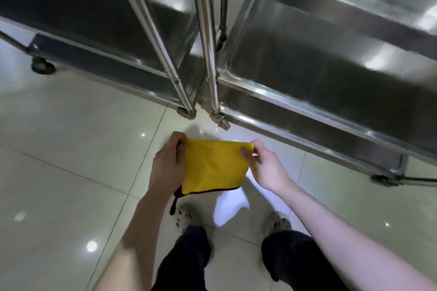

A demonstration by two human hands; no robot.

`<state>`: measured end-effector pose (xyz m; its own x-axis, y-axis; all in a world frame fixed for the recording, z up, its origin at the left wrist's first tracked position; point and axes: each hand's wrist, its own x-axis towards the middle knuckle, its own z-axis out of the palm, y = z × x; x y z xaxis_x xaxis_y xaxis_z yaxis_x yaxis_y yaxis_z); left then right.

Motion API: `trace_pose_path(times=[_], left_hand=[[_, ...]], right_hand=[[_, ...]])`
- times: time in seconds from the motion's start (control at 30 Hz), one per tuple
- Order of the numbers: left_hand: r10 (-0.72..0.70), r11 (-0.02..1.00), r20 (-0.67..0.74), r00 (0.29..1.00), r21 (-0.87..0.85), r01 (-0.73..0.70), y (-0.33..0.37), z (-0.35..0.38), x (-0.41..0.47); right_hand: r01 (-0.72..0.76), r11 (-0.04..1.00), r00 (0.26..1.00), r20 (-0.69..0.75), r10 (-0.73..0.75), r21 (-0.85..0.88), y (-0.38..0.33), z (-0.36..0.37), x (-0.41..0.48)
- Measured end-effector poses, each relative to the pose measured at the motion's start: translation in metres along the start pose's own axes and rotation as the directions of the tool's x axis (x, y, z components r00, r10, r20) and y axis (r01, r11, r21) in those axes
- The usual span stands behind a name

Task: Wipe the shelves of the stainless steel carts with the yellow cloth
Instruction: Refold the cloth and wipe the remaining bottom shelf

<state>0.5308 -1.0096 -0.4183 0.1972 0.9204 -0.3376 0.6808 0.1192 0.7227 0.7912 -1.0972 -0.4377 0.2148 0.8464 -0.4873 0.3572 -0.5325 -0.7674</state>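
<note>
Our left hand (169, 160) gripped the left edge of the cloth (212, 167), fingers curled round it, while our right hand (262, 165) pinched the top right corner between thumb and fingertips. We held the cloth stretched between the two hands, its upper edge fairly level and the rest hanging down in a loose fold. Its lower edge carried a dark trim, and one trimmed corner drooped below our left wrist.

We held the cloth in the air above the floor (59, 149), in front of the two carts and touching neither. It hung nearest their meeting corners. The left cart (94, 37) and the right cart (331, 59) stood side by side, their corner posts close together just beyond our hands. The right cart's shelves were shallow trays with raised rims, stacked one over another. The left cart's shelves lay in shadow. Small casters (186, 112) sat under the near posts, on glossy pale tiles that threw back spots of light.

Below the cloth we saw our own shoes (183, 216), set apart on the tiles, and dark trouser legs (189, 255).
</note>
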Motion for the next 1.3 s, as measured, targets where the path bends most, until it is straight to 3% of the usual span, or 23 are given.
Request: trace_pose_path(times=[0.17,0.37,0.53,0.7,0.87,1.07,1.3], left_hand=[[-0.072,0.99,0.054,0.996,-0.118,0.078,0.084,-0.121,-0.028],[-0.064,0.915,0.176,0.982,-0.382,0.128,0.16,-0.26,-0.056],[0.107,0.979,0.075,0.991,-0.181,-0.092,0.197,-0.338,-0.055],[0.339,0.941,-0.043,0.94,-0.007,-0.339,0.241,-0.406,-0.029],[0.366,0.93,-0.113,0.924,-0.006,-0.369,0.282,-0.428,0.006],[0.388,0.921,0.097,0.917,0.009,-0.391,0.316,-0.418,0.07],[0.302,0.953,0.11,0.947,-0.04,-0.299,0.359,-0.41,0.173]], right_hand=[[0.078,0.997,0.997,0.018,-0.077,-0.024,-0.141,-0.039,-0.042],[0.145,0.98,0.989,-0.01,-0.145,0.139,-0.282,-0.068,-0.09],[0.272,0.958,0.962,-0.057,-0.268,0.089,-0.372,-0.064,-0.125],[0.342,0.937,0.925,-0.203,-0.321,0.076,-0.439,-0.068,-0.132],[0.361,0.931,0.89,-0.315,-0.33,0.046,-0.488,-0.09,-0.12],[0.269,0.962,0.923,-0.275,-0.27,-0.04,-0.505,-0.128,-0.082],[0.212,0.972,0.907,-0.352,-0.233,-0.097,-0.533,-0.157,0.021]])
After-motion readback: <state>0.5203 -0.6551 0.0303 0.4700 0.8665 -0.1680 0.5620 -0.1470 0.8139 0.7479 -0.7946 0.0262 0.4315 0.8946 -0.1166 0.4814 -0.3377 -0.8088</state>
